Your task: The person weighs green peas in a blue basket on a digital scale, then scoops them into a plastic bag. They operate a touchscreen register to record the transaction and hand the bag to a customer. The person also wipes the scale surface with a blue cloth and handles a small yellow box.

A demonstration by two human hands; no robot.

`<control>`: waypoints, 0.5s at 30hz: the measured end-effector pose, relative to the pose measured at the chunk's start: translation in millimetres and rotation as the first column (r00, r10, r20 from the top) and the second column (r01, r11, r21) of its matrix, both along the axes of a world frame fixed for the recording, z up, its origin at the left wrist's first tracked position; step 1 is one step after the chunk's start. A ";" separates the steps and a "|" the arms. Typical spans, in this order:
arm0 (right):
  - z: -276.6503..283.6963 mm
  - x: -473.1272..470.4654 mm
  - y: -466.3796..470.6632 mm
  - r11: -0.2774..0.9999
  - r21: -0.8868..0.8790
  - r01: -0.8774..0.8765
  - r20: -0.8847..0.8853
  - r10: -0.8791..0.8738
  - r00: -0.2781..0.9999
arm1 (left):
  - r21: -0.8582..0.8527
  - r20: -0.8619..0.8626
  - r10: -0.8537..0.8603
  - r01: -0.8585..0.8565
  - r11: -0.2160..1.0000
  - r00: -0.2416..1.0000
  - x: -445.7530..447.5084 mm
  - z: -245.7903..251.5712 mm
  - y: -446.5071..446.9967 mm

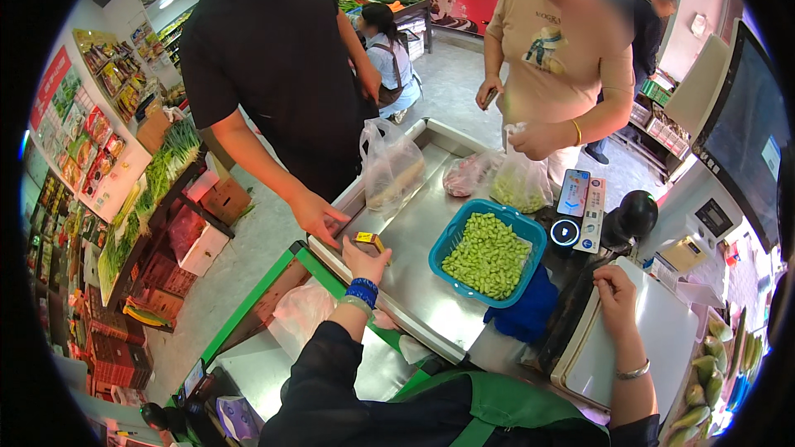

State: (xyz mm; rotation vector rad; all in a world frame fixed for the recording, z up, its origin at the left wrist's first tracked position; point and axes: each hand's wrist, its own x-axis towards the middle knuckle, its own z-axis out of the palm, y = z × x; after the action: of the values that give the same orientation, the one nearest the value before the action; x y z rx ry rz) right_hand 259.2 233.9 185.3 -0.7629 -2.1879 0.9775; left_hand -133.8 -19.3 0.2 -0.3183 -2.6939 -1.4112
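My left hand (366, 262), with a blue band at its wrist, grips a small yellow-and-dark box (370, 242) over the steel counter tray (407, 242). Just left of it, a customer's open hand (317, 217) reaches toward the box, a small distance away. My right hand (616, 298) rests at the edge of a flat white weighing plate (661, 329), its fingers loosely curled and nothing visible in them. Between my hands stands a teal plastic basket (438, 254) filled with green bean-like pods (487, 254). A blue cloth (528, 307) lies partly under the basket.
A clear bag (391, 171) stands by the tray's left rim. Another person holds a bag of green produce (518, 189) beside bagged reddish goods (467, 174). A payment device (565, 233), black scanner (633, 214) and large screen (742, 130) line the right. Tissues (239, 417) sit lower left.
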 end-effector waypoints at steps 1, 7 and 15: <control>-0.4 0.4 -0.2 1.000 0.010 -0.001 0.005 0.001 1.000 | -0.004 0.013 -0.017 0.017 1.000 1.000 -4.7 1.0 4.4; -5.1 3.8 1.9 1.000 0.010 0.008 -0.006 -0.008 1.000 | 0.054 0.292 -0.130 0.119 0.991 0.948 -29.5 37.4 9.1; 7.4 -32.2 -21.0 0.961 -0.268 -0.064 -0.034 0.057 0.998 | 0.822 0.357 -0.766 0.211 0.529 0.534 36.5 155.4 63.6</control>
State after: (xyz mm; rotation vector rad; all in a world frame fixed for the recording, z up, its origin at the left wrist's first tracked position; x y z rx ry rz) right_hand 227.0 212.9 192.7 -0.8035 -2.0904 1.3280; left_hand -97.3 44.3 155.6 -0.7211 -2.1899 -3.2167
